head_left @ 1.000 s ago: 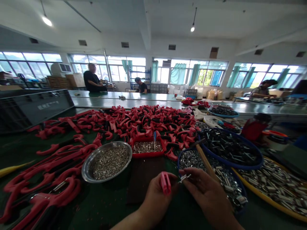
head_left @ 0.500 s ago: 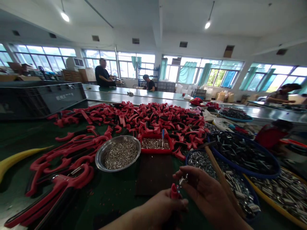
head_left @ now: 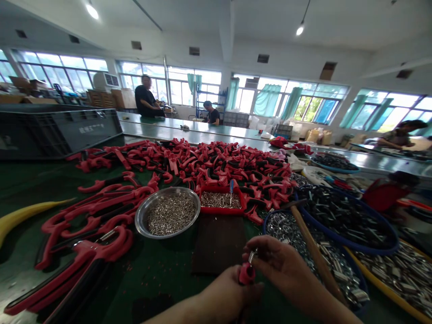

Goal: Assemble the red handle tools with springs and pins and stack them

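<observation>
My left hand [head_left: 224, 292] is closed around a red clamp handle [head_left: 247, 274], whose end sticks up from the fist; the rest is hidden. Between the fingertips of my right hand [head_left: 281, 265] is a small silver coil spring [head_left: 251, 256]. The spring stands at the top of the red end, touching it or nearly so. Beneath and beyond both hands lies a dark flat block [head_left: 219, 245]. Finished-looking red and black clamps [head_left: 91, 256] lie to the left, one with a spring showing in it.
A metal bowl [head_left: 140, 220] of small rivets and a red tray [head_left: 219, 210] of pins stand ahead. Behind is a heap of red clamp parts [head_left: 216, 164]. A hammer [head_left: 312, 243] lies across a blue basket [head_left: 270, 216] at right. A grey crate [head_left: 84, 130] stands far left.
My right hand has turned the spring more upright and brought it onto or close to the end of the red handle. My left hand keeps its hold on the handle, now tilted differently.
</observation>
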### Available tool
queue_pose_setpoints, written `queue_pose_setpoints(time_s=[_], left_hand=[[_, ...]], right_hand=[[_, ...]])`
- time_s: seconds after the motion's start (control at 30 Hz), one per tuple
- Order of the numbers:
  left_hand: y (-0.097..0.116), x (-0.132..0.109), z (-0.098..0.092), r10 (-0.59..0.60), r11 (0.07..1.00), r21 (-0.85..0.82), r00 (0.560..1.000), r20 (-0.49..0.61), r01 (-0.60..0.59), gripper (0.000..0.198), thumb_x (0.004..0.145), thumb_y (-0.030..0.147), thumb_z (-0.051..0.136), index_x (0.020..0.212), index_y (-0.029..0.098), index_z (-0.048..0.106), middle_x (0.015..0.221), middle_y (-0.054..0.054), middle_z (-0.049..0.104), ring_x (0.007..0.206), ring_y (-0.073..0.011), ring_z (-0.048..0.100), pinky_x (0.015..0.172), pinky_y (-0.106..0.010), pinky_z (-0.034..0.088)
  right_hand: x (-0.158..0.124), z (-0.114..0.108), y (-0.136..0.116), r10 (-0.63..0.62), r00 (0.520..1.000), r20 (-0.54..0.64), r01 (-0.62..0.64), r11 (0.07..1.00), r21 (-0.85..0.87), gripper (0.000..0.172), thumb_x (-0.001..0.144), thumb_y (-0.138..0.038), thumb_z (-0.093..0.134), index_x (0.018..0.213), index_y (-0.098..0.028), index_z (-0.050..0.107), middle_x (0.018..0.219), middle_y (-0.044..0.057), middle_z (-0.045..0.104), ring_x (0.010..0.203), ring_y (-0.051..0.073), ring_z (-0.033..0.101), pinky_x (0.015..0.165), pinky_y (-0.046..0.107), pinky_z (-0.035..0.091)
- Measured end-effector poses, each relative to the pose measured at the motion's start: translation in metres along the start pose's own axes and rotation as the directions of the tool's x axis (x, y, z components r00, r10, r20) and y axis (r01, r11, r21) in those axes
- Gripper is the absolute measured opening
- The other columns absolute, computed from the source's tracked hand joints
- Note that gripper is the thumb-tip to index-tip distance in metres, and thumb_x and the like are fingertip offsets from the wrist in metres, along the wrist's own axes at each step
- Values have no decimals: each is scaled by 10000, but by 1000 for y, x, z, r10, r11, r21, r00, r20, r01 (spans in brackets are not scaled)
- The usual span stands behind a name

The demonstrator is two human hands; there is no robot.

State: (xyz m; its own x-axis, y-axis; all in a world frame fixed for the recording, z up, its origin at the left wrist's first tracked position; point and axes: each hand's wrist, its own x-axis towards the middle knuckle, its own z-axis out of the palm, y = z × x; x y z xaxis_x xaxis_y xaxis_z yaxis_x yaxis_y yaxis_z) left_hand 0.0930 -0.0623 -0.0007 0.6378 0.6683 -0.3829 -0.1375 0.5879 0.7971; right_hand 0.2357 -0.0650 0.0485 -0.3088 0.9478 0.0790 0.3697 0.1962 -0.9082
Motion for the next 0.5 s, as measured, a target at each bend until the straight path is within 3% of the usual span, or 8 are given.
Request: queue_pose_setpoints(time_s=[0.07,0.13,0.23,0.27,0.33,0.37,0.43,0.5], left_hand=[[1,-1,-2,29,993,113,999,27,-32,282,589,305,727,725,149,535,525,39,529,332,-33,365,325,-157,239],[4,-3,-4,16,990,135,996,91,-28,245,608,291,709,708,130,554,545,15,547,355,-32,390,350,-156,247],[11,-9,-8,-80,996,39,982,170,75,202,627,251,687,703,113,562,580,-11,560,388,-30,416,379,-147,266],[13,-10,-9,-113,992,-34,976,188,121,209,629,252,681,731,116,560,604,-15,565,394,-29,420,379,-142,261],[16,-12,-11,-166,953,-221,967,192,207,257,640,264,666,827,139,541,655,-5,563,404,-27,419,371,-130,240],[17,-12,-12,-190,922,-307,966,176,237,286,651,265,655,881,161,522,675,7,556,408,-26,415,369,-124,233],[16,-9,-13,-229,874,-411,965,128,261,297,676,245,624,933,190,484,680,30,530,409,-25,403,369,-117,236],[15,-5,-15,-240,854,-452,966,98,258,282,695,222,588,947,195,465,674,39,511,407,-27,395,369,-119,256]], right_hand=[[1,1,4,65,998,3,-65,992,110,175,819,-276,549,972,-191,554,901,48,650,858,180,613,757,304,496],[-1,1,11,71,997,-22,-68,993,101,192,808,-305,568,954,-180,569,881,48,652,834,176,613,746,298,493],[-4,-12,24,58,998,-18,-58,998,-1,235,823,-340,543,983,-171,573,911,53,655,837,175,618,733,286,503],[-4,-21,28,57,997,-47,-62,990,-130,251,844,-345,505,1012,-169,567,921,54,657,826,167,623,717,273,509],[-2,-46,37,23,986,-163,-105,853,-512,280,885,-318,419,1073,-160,553,945,67,657,807,160,629,696,266,513],[1,-60,41,-17,976,-215,-147,679,-720,282,894,-285,391,1085,-163,558,963,72,652,818,164,624,715,277,506],[7,-86,49,-45,969,-242,-194,465,-864,228,842,-169,447,987,-143,621,972,112,644,897,226,597,802,360,465],[14,-103,57,-18,977,-210,-189,373,-908,198,757,-62,497,822,-145,664,889,124,654,890,270,590,796,402,450]])
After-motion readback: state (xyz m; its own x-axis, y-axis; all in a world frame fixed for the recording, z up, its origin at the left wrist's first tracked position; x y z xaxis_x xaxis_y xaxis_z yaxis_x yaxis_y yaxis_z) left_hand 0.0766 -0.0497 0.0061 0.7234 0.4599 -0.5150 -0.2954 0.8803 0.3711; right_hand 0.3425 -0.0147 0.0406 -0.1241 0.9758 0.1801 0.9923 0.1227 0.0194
